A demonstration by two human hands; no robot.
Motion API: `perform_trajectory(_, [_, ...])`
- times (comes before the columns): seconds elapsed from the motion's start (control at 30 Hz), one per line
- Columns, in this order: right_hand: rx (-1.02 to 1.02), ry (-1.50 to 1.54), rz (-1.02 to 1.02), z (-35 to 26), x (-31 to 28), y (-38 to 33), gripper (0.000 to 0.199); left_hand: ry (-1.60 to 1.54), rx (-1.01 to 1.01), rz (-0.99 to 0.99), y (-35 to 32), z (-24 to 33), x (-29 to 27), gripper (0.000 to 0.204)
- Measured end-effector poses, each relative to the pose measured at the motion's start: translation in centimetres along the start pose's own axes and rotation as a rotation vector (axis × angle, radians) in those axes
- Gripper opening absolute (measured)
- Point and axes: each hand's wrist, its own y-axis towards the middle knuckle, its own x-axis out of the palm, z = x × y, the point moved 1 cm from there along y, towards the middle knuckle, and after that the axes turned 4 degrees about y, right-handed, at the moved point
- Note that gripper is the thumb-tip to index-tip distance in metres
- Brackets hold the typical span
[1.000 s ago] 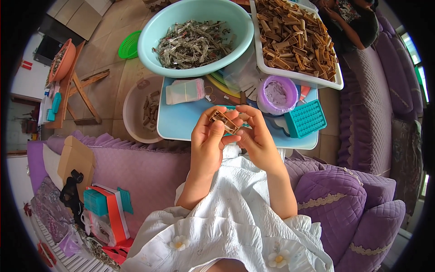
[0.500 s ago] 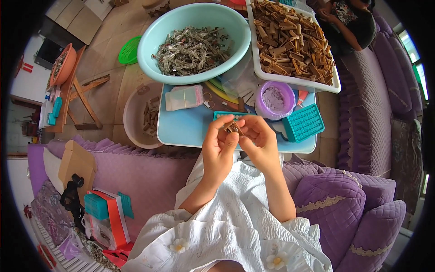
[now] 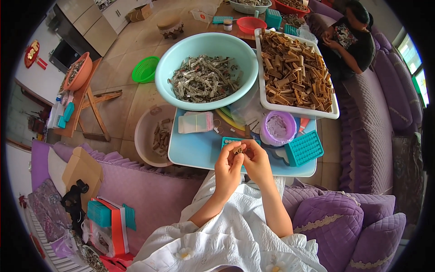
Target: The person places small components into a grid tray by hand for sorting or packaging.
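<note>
Over the near edge of the blue tabletop (image 3: pixel 192 155), my left hand (image 3: pixel 228 165) and my right hand (image 3: pixel 257 164) meet at the fingertips. Pinched between them is a small brown-and-gold piece (image 3: pixel 238 150), mostly covered by the fingers, so its kind does not show. Just behind the hands lies a teal tray with holes (image 3: pixel 226 141), partly hidden by them. To its right a teal perforated block (image 3: pixel 304 148) stands tilted. A purple-lined tub (image 3: pixel 291 136) of pale flat bits stands beyond the fingers.
Behind the table are a light-blue basin (image 3: pixel 161 86) of shiny wrapped strips and a white crate (image 3: pixel 336 111) heaped with brown pieces. A pink tub (image 3: pixel 141 143) with a few brown rolls stands at left. Another person (image 3: pixel 351 38) sits at the far right.
The view has tilted up, so more of the far room shows. My hands still hold the small piece, and the fingers now close further over it.
</note>
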Motion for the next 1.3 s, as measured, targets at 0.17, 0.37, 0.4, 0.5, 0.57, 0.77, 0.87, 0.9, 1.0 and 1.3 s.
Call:
perform_trajectory(0.17, [0.009, 0.155, -0.054, 0.8, 0.6, 0.0, 0.022, 0.067, 0.003, 0.002, 0.1, -0.2, -0.5, 0.022])
perform_trajectory(0.37, [0.101, 0.297, -0.224, 1.3, -2.5, 1.0, 0.022, -0.135, -0.15, -0.058, 1.1, -0.7, -3.4, 0.03])
perform_trajectory(0.4, [0.062, 0.209, -0.128, 1.6, -3.7, 1.3, 0.02, -0.132, -0.15, -0.05, 1.2, -0.8, -4.1, 0.03])
perform_trajectory(0.5, [-0.299, -0.564, 0.317, 2.5, -5.8, 1.5, 0.015, -0.093, -0.223, -0.011, 1.3, -1.1, -5.4, 0.028])
perform_trajectory(0.57, [-0.249, -0.583, 0.261, 3.4, -5.7, 1.2, 0.014, -0.098, -0.26, -0.015, 1.1, -1.6, -5.6, 0.029])
perform_trajectory(0.77, [-0.211, -0.87, 0.23, 6.5, -5.7, 1.2, 0.014, -0.239, -0.356, -0.064, 0.7, -2.4, -5.1, 0.032])
perform_trajectory(0.87, [-0.229, -0.972, 0.252, 6.9, -5.4, 1.1, 0.014, -0.359, -0.433, -0.075, 0.7, -2.9, -5.2, 0.035])
perform_trajectory(0.9, [-0.244, -0.999, 0.258, 6.9, -5.2, 1.1, 0.013, -0.359, -0.437, -0.072, 0.7, -3.0, -5.3, 0.035])
perform_trajectory(1.0, [-0.259, -1.038, 0.252, 7.0, -5.1, 1.1, 0.011, -0.4, -0.492, -0.085, 0.9, -3.1, -5.3, 0.037])
perform_trajectory(1.3, [-0.263, -1.101, 0.209, 7.1, -4.9, 2.0, 0.006, -0.588, -0.551, -0.155, 1.1, -3.6, -5.7, 0.035])
